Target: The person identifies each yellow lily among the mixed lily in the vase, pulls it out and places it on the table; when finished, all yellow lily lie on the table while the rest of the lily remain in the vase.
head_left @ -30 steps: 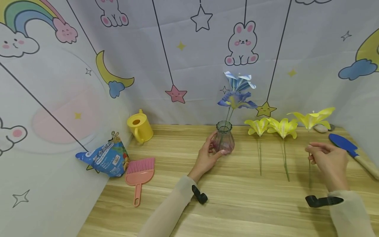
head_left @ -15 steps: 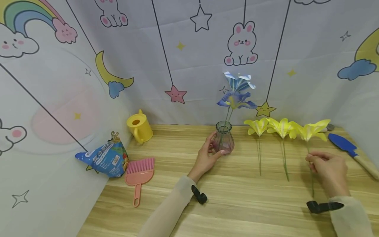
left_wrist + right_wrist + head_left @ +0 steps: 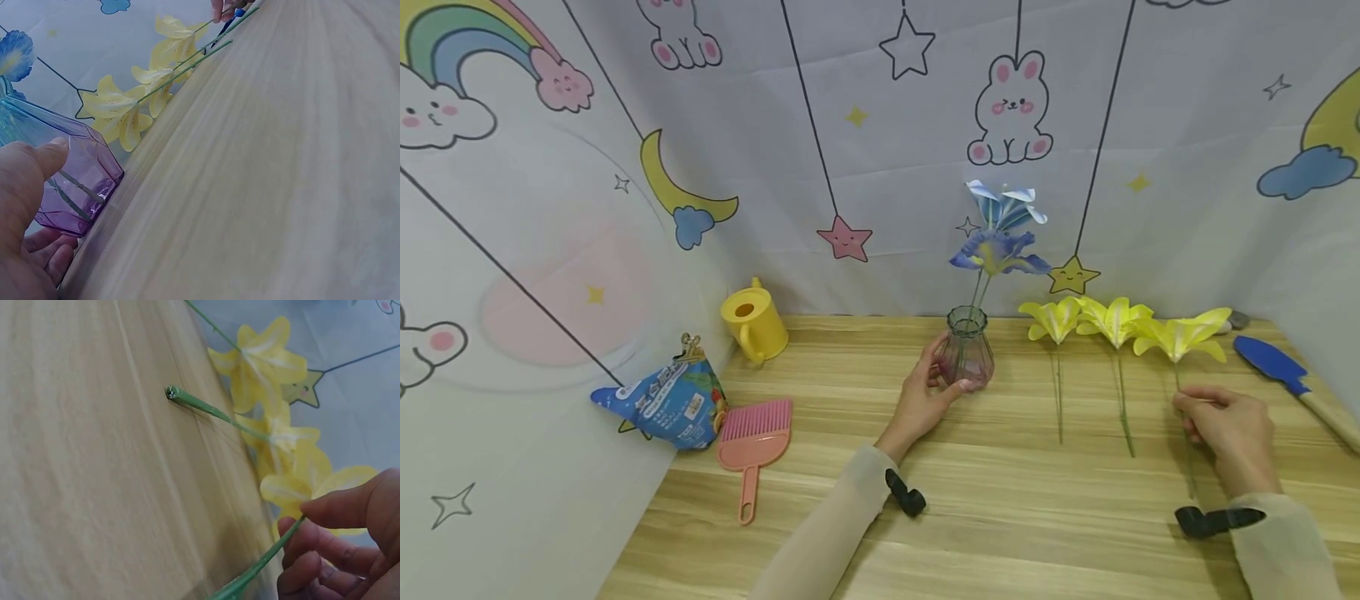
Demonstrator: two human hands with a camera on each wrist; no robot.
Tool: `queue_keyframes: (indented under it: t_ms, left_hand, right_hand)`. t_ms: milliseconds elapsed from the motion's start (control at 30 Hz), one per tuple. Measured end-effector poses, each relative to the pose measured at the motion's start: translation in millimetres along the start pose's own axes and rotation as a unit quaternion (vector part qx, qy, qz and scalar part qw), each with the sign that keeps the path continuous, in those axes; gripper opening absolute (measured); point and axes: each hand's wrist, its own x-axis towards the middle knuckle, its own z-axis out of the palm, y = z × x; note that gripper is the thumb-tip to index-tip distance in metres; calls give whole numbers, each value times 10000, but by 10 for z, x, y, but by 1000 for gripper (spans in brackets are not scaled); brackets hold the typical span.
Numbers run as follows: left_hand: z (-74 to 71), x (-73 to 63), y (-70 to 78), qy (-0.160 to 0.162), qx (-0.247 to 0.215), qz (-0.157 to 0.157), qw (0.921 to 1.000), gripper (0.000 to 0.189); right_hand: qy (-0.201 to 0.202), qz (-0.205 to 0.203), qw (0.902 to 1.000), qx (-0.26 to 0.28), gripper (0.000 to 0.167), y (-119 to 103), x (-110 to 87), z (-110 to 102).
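My left hand [image 3: 922,396] holds the glass vase [image 3: 967,346], green at the neck and purple at the base, with thumb and fingers about its lower part. Two artificial flowers stand in it, a pale blue one [image 3: 1009,210] above a blue-violet one [image 3: 992,252]. In the left wrist view the stem ends show through the purple glass [image 3: 103,169]. At the right, my right hand [image 3: 1232,429] pinches the green stem [image 3: 265,559] of a yellow lily [image 3: 1180,335] between thumb and fingers. Two more yellow lilies, one in the middle [image 3: 1116,323] and one nearer the vase [image 3: 1054,320], lie side by side on the table.
A blue trowel [image 3: 1270,358] with a wooden handle lies at the far right, near stones [image 3: 1238,320]. To the left are a yellow watering can [image 3: 763,329], a pink dustpan-like tool [image 3: 756,448] and a clipped blue bag [image 3: 681,408]. Printed cloth walls enclose the wooden table [image 3: 1000,517].
My right hand has lowered the yellow lily toward the table and shifted it slightly left, beside the other two. The left hand and the vase have stayed in place.
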Motion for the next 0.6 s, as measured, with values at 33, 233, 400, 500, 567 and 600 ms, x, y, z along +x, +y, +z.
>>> queue_keyframes:
  t_ms: [33,233,400,500,567,600]
  left_hand:
    - [-1,0,1,-2,4,9,10000,86]
    - [-14,2,2,-1,-43,24,10000,85]
    - [-18,6,8,-14,-45,43,10000,85]
    - [-29,13,12,-48,-71,58,9999,85]
    - [-44,18,8,-111,-75,34,9999,86]
    - [-53,21,4,-155,-94,17,9998,87]
  right_hand:
    - [3,-1,10000,-4,33,3,1,-5]
    - [69,-58,9997,-249,31,9,0,-32]
    - [143,-177,9986,-472,26,17,-14,-57]
    - [233,-367,9974,-573,16,13,-31,-73]
    - [277,-563,9950,-777,8,7,-51,-91]
    - [289,-665,9933,-901,15,0,-62,-99]
